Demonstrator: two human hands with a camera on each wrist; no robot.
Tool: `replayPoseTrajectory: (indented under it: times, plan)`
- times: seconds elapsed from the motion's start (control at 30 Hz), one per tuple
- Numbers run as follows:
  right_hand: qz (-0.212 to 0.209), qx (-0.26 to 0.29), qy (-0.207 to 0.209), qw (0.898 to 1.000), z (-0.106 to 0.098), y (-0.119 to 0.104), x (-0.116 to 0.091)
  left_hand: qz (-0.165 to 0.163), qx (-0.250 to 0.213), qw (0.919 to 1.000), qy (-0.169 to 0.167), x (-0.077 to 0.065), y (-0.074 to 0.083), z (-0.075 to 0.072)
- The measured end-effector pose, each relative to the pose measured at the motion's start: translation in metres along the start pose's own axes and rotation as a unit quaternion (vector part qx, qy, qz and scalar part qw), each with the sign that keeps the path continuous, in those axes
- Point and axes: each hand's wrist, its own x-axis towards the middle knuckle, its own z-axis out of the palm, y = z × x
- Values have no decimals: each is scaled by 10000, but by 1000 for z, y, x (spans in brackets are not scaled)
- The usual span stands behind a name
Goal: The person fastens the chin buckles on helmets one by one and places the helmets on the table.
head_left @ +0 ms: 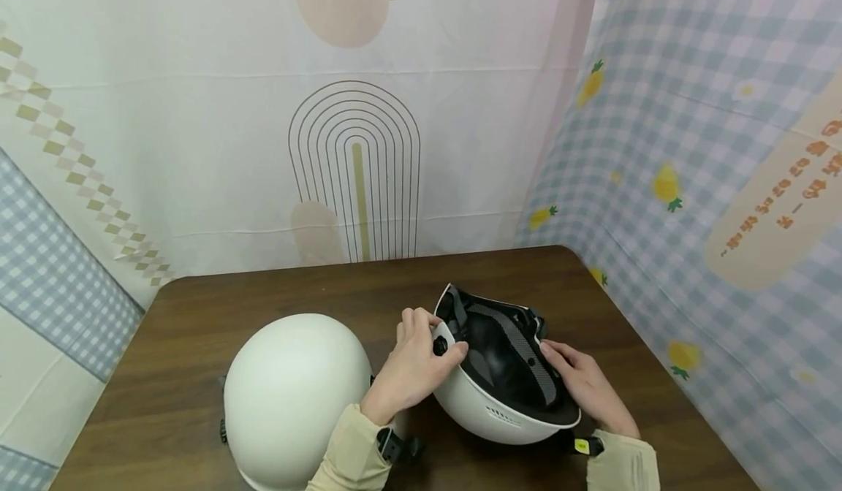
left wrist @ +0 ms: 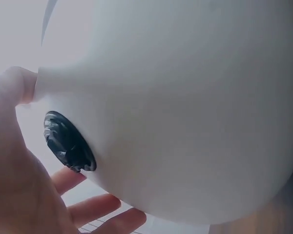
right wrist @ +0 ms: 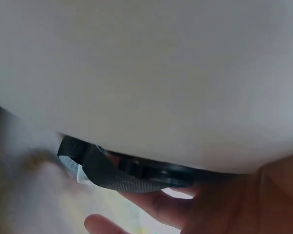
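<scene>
2 white helmets [head_left: 296, 396] [head_left: 473, 407], 1 with black lining [head_left: 485, 356]; brown wood-grain table [head_left: 276, 297]; blue-and-white checked cloth [head_left: 631, 126], yellow pineapples [head_left: 666, 182].

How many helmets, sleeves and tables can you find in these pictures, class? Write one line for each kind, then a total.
Helmets: 2 (dome-up helmet, open-side-up helmet)
Sleeves: 2 (left sleeve, right sleeve)
Tables: 1 (brown table)
Total: 5

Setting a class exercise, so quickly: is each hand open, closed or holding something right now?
Left hand: holding one side of the upturned white helmet.
Right hand: holding the opposite side of the same helmet.
</scene>
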Motion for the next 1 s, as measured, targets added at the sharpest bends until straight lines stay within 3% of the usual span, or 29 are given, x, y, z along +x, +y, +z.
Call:
replayPoseTrajectory:
  times: [0.17,0.43,0.77,1.0]
  plan:
    - [-71,-142,43,9999,-6,0,1,31,-130,9996,-242,-3,-4,0]
    - [-205,-228,106,9995,-7,-4,1,105,-277,9990,-319,-8,-19,0]
    - [-756,-358,534,9951,-8,-10,-4,49,-700,9957,-599,-15,-31,2]
    - [-742,-339,517,9953,-5,-9,-5,33,-779,9950,-619,-18,-33,2]
